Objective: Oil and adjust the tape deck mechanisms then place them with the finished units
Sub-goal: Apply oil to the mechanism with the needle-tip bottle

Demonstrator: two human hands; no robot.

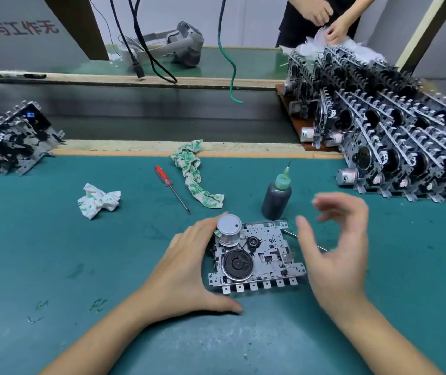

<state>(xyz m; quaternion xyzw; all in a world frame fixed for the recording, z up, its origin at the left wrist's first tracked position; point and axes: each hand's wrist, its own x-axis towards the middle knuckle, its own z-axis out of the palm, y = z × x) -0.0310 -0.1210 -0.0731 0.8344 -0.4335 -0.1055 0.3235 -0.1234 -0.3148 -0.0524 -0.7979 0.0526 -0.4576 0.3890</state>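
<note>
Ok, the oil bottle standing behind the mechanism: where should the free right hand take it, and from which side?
Probably round the dark body of the oil bottle, below the green cap, coming from the right with the right hand. The bottle stands upright, its thin needle tip points up, and the tape deck mechanism lies close in front, so a side wrap looks safer than a top grab.

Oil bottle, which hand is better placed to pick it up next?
Probably the right hand. It hovers free beside the deck, just below the oil bottle. The left hand holds the deck's other side, steadying it.
</note>
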